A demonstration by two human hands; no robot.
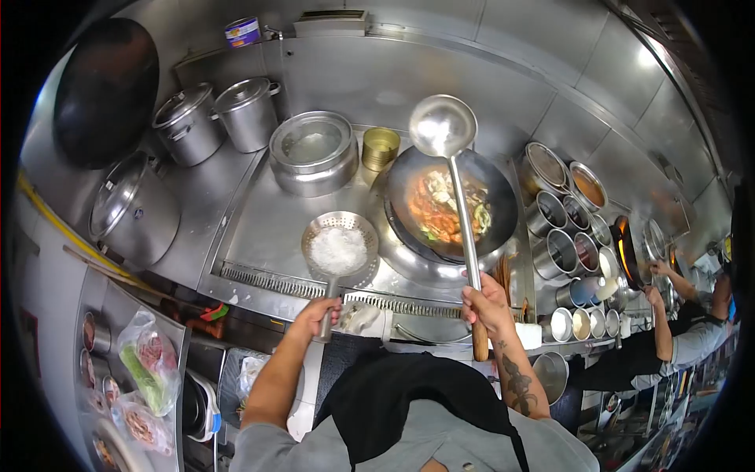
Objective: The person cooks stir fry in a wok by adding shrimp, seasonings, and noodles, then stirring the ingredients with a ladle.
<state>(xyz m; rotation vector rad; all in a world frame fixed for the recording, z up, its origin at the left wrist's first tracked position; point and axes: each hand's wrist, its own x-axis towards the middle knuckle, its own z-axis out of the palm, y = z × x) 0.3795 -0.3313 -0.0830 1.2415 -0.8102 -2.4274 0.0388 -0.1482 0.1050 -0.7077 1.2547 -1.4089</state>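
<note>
Two utensils in hand: perforated strainer (350, 264) and long ladle (448, 130). Right hand (489, 305) closed round the ladle's shaft, just above its wooden grip; bowl of ladle raised, shaft crossing the view of the wok (503, 206). Left hand (318, 315) wrapped round the strainer's handle, fingers curled; strainer bowl over the steel worktop (259, 236), left of the wok, holding white material, identity not determinable.

Wok: seated on the round steel burner surround (391, 256); contents (442, 206) orange-red, with pale and green pieces. Just beyond strainer: wide metal pot (313, 182) containing liquid; beside it, gold-coloured tin (381, 149). Brush (502, 277) near the right hand.

Farther left: three lidded pots (189, 130). Lower left: plastic bags (148, 366) of food on a side counter (177, 318). Right of wok: grouped metal containers (555, 253). Far right: a co-worker (668, 334), arms extended towards a dark pan (627, 256), orange glow at its edge.
</note>
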